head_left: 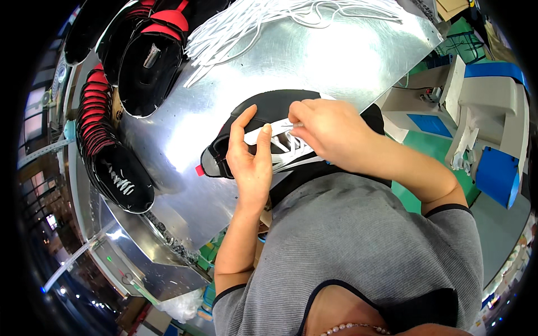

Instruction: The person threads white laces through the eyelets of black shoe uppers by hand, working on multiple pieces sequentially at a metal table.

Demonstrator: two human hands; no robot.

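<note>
A black shoe upper (273,105) with a grey heel and a small red tab lies on its side in front of me, at the near edge of the metal table. White shoelace (291,147) criss-crosses its eyelets. My left hand (250,159) rests on the upper near its ankle opening, thumb and forefinger stretched apart along the white-laced edge. The fingers of my right hand (328,130) are pinched together on the white lace at the eyelet row. Their tips partly hide the lace end and the eyelet there.
A bundle of loose white laces (291,17) lies across the table's far side. Black uppers with red linings (148,70) are piled at the far left. A nested row of laced black shoe uppers (120,173) runs along the left edge. A beige-and-blue machine (485,101) stands at right.
</note>
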